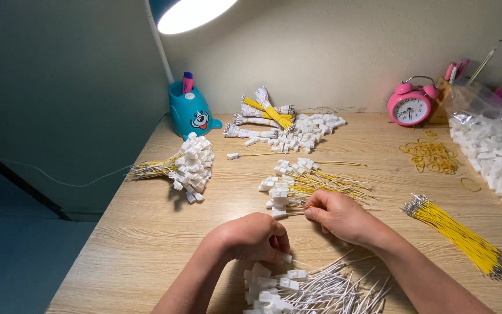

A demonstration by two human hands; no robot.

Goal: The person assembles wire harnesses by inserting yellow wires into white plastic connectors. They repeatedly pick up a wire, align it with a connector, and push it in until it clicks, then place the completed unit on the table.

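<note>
Risk lies at lower centre, where the right hand (pixel 339 216) pinches a thin yellow wire (pixel 295 207) and the left hand (pixel 255 237), closed on a white connector (pixel 284 257), could snag the loose white-wire pile (pixel 315 288).

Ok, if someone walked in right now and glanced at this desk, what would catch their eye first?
Probably the bright pink twin-bell alarm clock at the back right against the wall, and the teal cartoon-faced pen holder at the back left under the lamp. Next, the two hands at the front: the left hand closed on a small white plastic connector, the right hand pinching a thin yellow wire.
</note>
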